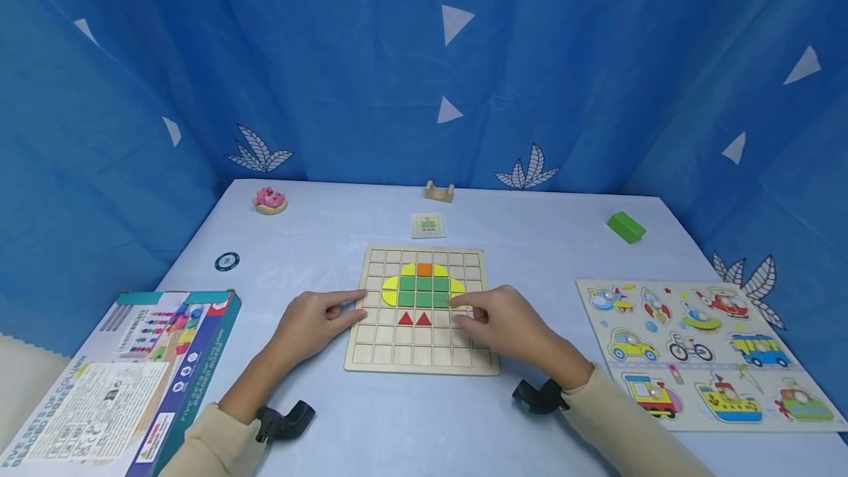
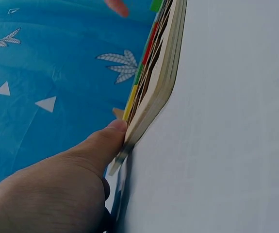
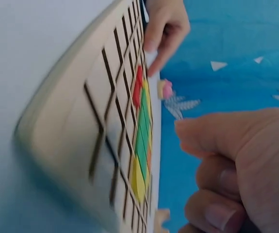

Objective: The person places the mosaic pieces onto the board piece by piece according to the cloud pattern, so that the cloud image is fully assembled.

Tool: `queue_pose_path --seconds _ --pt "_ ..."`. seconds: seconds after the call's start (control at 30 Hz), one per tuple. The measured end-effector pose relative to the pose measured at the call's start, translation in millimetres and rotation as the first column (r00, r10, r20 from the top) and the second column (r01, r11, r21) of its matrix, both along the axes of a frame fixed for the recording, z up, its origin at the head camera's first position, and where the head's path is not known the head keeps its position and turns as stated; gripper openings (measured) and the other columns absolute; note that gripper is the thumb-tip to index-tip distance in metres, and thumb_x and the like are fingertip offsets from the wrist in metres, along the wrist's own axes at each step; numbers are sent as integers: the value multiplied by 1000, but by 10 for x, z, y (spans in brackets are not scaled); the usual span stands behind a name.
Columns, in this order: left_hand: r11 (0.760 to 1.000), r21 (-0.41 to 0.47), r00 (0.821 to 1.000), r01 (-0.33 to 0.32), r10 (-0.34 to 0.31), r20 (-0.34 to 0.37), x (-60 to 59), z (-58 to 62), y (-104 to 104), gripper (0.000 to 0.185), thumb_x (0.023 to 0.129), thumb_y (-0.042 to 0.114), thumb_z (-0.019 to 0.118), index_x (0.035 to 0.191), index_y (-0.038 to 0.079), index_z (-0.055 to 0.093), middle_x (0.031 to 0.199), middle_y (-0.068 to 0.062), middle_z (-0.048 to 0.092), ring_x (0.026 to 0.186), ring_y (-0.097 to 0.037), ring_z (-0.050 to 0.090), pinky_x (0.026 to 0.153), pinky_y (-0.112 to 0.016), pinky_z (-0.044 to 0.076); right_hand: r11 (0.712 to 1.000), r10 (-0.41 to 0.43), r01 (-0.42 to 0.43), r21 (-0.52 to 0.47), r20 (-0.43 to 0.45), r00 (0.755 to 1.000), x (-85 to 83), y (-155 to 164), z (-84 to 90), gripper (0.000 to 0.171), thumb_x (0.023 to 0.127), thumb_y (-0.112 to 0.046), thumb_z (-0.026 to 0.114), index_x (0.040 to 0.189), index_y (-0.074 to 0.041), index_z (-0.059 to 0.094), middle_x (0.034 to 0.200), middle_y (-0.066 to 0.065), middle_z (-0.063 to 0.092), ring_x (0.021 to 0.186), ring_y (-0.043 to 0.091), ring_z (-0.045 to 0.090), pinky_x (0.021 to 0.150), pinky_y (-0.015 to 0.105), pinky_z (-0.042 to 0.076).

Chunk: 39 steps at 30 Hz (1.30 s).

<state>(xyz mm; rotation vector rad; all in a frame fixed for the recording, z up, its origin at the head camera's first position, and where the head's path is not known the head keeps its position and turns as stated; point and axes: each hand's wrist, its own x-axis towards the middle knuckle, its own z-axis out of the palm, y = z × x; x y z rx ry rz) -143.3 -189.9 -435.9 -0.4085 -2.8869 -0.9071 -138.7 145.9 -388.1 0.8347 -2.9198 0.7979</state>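
A square wooden grid board (image 1: 420, 355) lies before me with flat pieces on it: green squares (image 1: 424, 291), an orange square (image 1: 424, 269), yellow curved pieces (image 1: 389, 298) and two red triangles (image 1: 414, 319). My left hand (image 1: 311, 321) touches the board's left edge with thumb and forefinger apart; the left wrist view shows the thumb (image 2: 112, 133) at that edge. Over the board's right side is my right hand (image 1: 500, 319), its forefinger by the right-hand yellow piece. Its thumb stays apart from the forefinger, and its other fingers (image 3: 217, 208) are curled. No piece shows between them.
Behind the board lie a pattern card (image 1: 428, 225) and a small wooden stand (image 1: 439, 192). A picture puzzle (image 1: 689, 374) and green block (image 1: 626, 227) are at right. At left are a box (image 1: 99, 403), a round chip (image 1: 227, 261) and a pink figure (image 1: 269, 199).
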Motion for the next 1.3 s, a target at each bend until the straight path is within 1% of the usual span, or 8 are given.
queue_pose_path --seconds 0.13,0.27,0.4,0.57,0.7,0.83,1.13,1.3 --pt "1000 -5 1000 -3 3 5 1 6 -3 41 90 40 80 127 24 75 54 9 39 51 -10 35 53 -28 28 1000 8 -8 5 81 997 65 298 60 27 92 -23 78 119 -21 77 56 -13 45 43 4 42 44 23 36" --pt "1000 -7 1000 -7 7 6 -3 3 -3 41 89 40 80 127 24 75 54 9 39 50 -10 35 52 -28 28 1000 -6 2 23 187 982 138 626 104 32 93 -21 77 125 -24 75 56 -11 47 43 8 45 44 24 39" --pt "1000 -1 1000 -4 4 7 -9 1 -1 41 89 40 80 127 24 75 54 9 39 50 -11 35 52 -28 28 999 -29 20 39 255 966 220 922 107 28 91 -20 79 119 -26 78 54 -11 47 48 8 43 48 23 34" --pt "1000 6 1000 -13 13 10 -8 2 0 42 89 40 81 127 24 75 54 8 39 51 -12 36 52 -29 28 999 -37 34 15 308 951 291 1155 70 26 89 -14 80 112 -25 80 55 -10 45 50 7 40 48 23 32" --pt "1000 7 1000 -18 18 18 -3 -5 2 42 89 41 81 127 24 75 54 8 39 51 -12 37 52 -29 29 1000 -12 18 -12 359 933 290 1222 32 30 89 -7 76 112 -25 80 56 -10 43 51 6 39 49 22 33" --pt "1000 5 1000 -12 12 23 -4 -5 10 42 89 41 80 127 24 75 54 8 39 51 -12 37 52 -28 29 1000 12 -1 -30 391 920 293 1238 0 31 89 -6 75 113 -26 79 55 -11 39 49 4 35 48 22 31" --pt "1000 1 1000 -14 14 17 -11 -3 9 42 89 42 80 127 24 75 54 8 39 51 -13 37 52 -29 28 999 7 10 -40 407 913 281 1192 -48 25 92 -14 76 113 -26 79 58 -10 41 52 6 41 49 22 32" --pt "1000 -5 1000 -8 8 15 -10 -8 2 42 90 42 79 127 24 75 54 8 38 51 -12 36 53 -28 28 999 -9 21 -26 395 919 278 1163 -81 25 91 -16 78 113 -27 78 58 -9 42 54 9 43 51 23 33"
